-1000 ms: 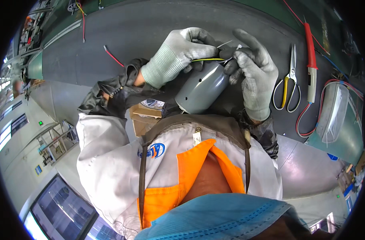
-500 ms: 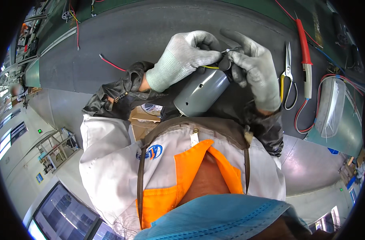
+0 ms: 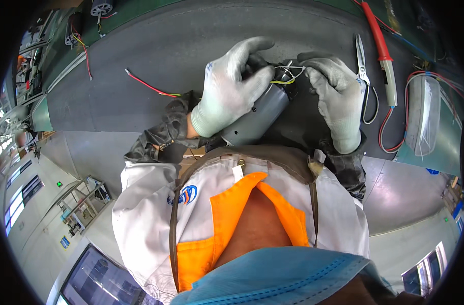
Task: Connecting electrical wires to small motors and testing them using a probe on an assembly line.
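A grey metal cylinder with small holes [image 3: 265, 112], resembling a motor housing, lies tilted on the dark bench in front of me. At its upper right end, a yellow wire [image 3: 284, 82] and a thin white strand bent in a loop [image 3: 294, 71] stick out. My left hand [image 3: 229, 86], in a pale glove with dark fingertips, is closed at that end; its thumb reaches the yellow wire, and its grip is partly hidden. To the right, my right hand [image 3: 336, 91], gloved alike, pinches the white strand between thumb and fingers.
Right of my hand lie scissors [image 3: 363, 76], a red-and-white handheld tool [image 3: 384, 51] with a cable, and a clear plastic holder of white strips [image 3: 424, 116]. A red wire [image 3: 143, 84] lies on the left. Motor parts [image 3: 100, 7] sit at the far left.
My right hand has drawn slightly down and right, and the white strand now shows as a wider loop. My left hand has turned at the cylinder's end. The whole view has shifted a little.
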Tool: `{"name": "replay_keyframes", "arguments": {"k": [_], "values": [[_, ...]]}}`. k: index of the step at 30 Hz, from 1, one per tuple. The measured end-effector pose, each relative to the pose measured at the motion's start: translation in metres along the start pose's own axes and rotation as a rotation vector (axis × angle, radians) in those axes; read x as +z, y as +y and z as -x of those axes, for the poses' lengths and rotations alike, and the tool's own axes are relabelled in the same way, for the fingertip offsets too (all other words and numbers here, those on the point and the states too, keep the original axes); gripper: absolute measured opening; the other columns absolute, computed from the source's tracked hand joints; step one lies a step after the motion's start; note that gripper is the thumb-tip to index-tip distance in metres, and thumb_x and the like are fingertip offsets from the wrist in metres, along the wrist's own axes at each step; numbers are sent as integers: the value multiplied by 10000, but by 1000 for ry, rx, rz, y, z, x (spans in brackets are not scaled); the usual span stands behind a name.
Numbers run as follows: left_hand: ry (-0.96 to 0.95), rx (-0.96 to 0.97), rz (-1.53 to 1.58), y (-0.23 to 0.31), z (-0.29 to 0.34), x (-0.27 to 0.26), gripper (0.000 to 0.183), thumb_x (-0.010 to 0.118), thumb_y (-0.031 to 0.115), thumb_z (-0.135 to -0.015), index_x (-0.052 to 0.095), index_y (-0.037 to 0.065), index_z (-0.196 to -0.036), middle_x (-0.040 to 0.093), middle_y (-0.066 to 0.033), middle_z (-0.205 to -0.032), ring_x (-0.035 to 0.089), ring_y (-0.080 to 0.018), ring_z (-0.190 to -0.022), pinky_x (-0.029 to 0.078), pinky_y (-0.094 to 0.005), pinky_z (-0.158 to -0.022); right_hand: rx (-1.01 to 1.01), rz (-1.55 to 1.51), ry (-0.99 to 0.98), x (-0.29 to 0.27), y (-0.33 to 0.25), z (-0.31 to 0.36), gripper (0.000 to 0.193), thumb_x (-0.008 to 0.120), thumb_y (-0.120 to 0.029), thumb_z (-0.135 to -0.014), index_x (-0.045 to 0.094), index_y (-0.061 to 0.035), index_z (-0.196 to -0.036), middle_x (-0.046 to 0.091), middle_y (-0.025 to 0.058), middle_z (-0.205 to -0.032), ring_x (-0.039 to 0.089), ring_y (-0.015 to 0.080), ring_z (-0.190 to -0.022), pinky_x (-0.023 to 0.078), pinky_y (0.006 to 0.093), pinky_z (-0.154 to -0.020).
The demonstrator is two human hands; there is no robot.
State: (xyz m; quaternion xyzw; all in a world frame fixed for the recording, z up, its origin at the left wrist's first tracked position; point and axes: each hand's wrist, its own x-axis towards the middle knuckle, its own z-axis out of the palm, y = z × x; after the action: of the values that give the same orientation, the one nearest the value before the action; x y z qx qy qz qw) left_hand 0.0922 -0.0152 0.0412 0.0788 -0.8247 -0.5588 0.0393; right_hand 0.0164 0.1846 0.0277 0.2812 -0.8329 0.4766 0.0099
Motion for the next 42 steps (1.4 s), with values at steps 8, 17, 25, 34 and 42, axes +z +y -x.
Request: {"name": "replay_keyframes", "arguments": {"k": [8, 17, 25, 34, 42], "values": [[63, 466, -456, -9, 13, 7, 254, 787, 55, -832, 729, 57, -1079, 660, -95, -814, 653, -222, -661, 537, -312, -616, 114, -85, 288, -2, 34, 0, 99, 664, -36, -906, 718, 20, -966, 686, 118, -864, 654, 224, -704, 511, 323, -669], [-59, 526, -601, 1, 5, 19, 215, 784, 176, -842, 718, 88, -1027, 666, -113, -740, 662, -315, -644, 521, -413, -573, 476, -1130, 140, -4, 19, -6, 346, 587, -240, -1046, 622, 59, -1218, 735, 135, -927, 680, 129, -624, 547, 234, -558], [-267, 968, -923, -1, -18, -19, 178, 730, 178, -823, 677, 95, -971, 513, -10, -608, 573, -206, -534, 436, -374, -505, 575, -1095, -284, -24, -14, 11, 231, 630, -175, -997, 685, 46, -1029, 550, -19, -627, 475, 37, -489, 336, 204, -443], [-405, 991, -952, 3, -8, -15, 263, 659, 133, -844, 607, 1, -1065, 537, -17, -617, 599, -213, -542, 463, -381, -500, 61, -932, -56, 42, -8, -71, 155, 606, -138, -1000, 674, 1, -1011, 501, -19, -612, 437, 78, -446, 343, 256, -417], [-334, 491, -1063, 27, -3, -24, 435, 722, 218, -872, 617, 67, -1266, 607, -122, -855, 634, -339, -806, 503, -448, -699, -83, 480, 332, -38, 31, 20, 236, 661, -147, -922, 684, -62, -1140, 692, 142, -962, 682, 303, -915, 559, 451, -790]]}}
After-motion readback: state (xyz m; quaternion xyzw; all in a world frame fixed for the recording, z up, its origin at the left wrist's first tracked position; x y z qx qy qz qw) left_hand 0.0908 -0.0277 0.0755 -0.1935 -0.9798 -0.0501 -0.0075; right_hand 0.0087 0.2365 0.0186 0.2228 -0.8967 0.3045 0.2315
